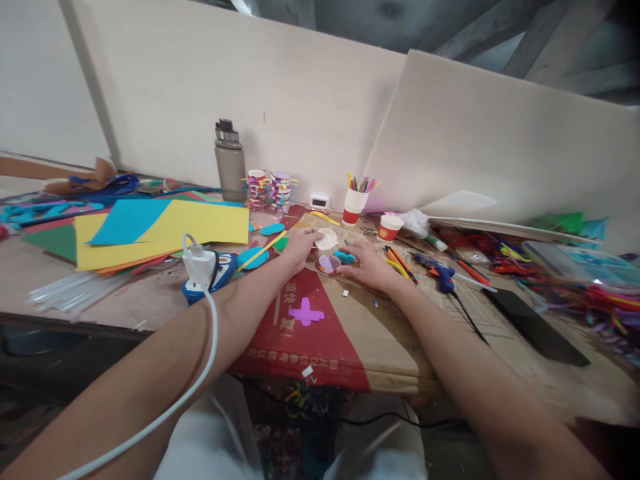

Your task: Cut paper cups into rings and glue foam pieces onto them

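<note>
My left hand [301, 248] rests at the middle of the work surface, its fingers closed at the edge of a round white paper disc [327, 239]. Across from it, my right hand [370, 265] reaches in from the right with thumb and forefinger apart. Its fingertips are close to a small blue piece [344, 257] and a short round cup-like piece with a purple inside [329, 265]; whether they touch is hard to see. Nearer to me, a purple paper cross [307, 312] lies on the red and brown cardboard [345, 353].
Left are coloured sheets [200, 223], a blue power strip [213, 277] and a white cable over my left forearm. Behind stand a bottle [231, 163], two decorated stacks [281, 192] and a pen cup [355, 205]. Right are a glue gun [443, 273] and a phone [536, 327].
</note>
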A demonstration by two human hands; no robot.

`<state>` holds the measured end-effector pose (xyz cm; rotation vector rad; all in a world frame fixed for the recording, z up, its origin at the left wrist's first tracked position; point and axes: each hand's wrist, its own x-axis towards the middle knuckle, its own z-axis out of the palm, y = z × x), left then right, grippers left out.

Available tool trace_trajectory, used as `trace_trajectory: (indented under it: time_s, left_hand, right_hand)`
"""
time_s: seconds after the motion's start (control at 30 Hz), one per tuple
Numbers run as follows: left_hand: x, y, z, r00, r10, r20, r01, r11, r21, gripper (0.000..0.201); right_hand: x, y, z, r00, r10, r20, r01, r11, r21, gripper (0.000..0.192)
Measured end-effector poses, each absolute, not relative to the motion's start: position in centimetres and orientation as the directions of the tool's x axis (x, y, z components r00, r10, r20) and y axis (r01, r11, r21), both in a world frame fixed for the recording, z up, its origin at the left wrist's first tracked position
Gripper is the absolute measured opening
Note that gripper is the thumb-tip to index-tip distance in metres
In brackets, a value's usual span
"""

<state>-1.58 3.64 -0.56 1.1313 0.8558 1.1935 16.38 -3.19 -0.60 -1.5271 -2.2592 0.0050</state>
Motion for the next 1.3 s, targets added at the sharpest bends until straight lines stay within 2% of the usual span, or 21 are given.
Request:
trace_trajectory:
  time_s: [0.1,0.2,0.27,0.47,0.6,0.73,0.83,0.9,1.07,1.17,1.23,1.3]
  left_hand:
    - [-1.6,3.7,-0.7,0.199,0.979,0.044,-0.259,0.009,0.966,0.015]
    - [-1.7,3.6,-0.7,0.204,0.978,0.030,-0.252,0.022,0.968,0.019]
    - [-1.8,3.5,-0.6,0.187,0.982,0.027,-0.250,0.021,0.968,0.019]
    - [-2.2,3.0,0.0,0.096,0.992,0.076,-0.265,-0.048,0.963,0.015]
    - [-2.0,2.6,0.4,0.112,0.991,0.067,-0.303,-0.030,0.952,0.013]
    - [-1.8,2.5,0.6,0.117,0.991,0.059,-0.338,-0.016,0.941,0.008]
    - [-1.7,2.3,0.6,0.142,0.989,0.048,-0.346,0.004,0.938,0.006]
    - [-1.7,2.3,0.6,0.146,0.989,0.039,-0.350,0.015,0.937,0.006]
    - [-1.9,2.5,0.6,0.138,0.989,0.061,-0.388,-0.003,0.922,0.008]
    - [-2.0,2.8,0.3,0.150,0.987,0.064,-0.369,-0.004,0.929,0.012]
    - [-2.0,3.0,0.1,0.177,0.981,0.078,-0.335,-0.015,0.942,0.017]
    - [-1.9,3.1,0.0,0.228,0.967,0.116,-0.329,-0.036,0.944,0.021]
  right_hand:
    - [15.7,-3.5,-0.5,-0.276,0.916,0.290,0.922,0.338,-0.191,0.050]
    - [14.7,-3.8,-0.4,-0.243,0.935,0.258,0.937,0.295,-0.187,0.044]
    - [14.2,-3.9,-0.2,-0.238,0.928,0.287,0.928,0.304,-0.213,0.040]
    - [14.7,-3.5,0.6,-0.135,0.920,0.369,0.815,0.315,-0.486,0.033]
    - [15.1,-3.0,0.4,-0.169,0.888,0.428,0.831,0.362,-0.422,0.024]
    - [14.8,-2.8,-0.5,-0.256,0.882,0.396,0.807,0.421,-0.414,0.034]
    - [14.1,-2.6,-1.1,-0.391,0.840,0.376,0.794,0.514,-0.325,0.020]
    - [13.9,-2.4,-1.2,-0.423,0.827,0.370,0.792,0.536,-0.293,0.014]
    - [14.3,-2.7,-0.3,-0.326,0.863,0.387,0.799,0.470,-0.375,0.008]
    - [14.6,-3.3,0.3,-0.335,0.864,0.375,0.787,0.476,-0.393,0.005]
    - [14.7,-3.6,0.5,-0.350,0.868,0.351,0.769,0.481,-0.422,0.004]
    - [14.7,-3.7,0.6,-0.298,0.878,0.374,0.743,0.460,-0.487,0.008]
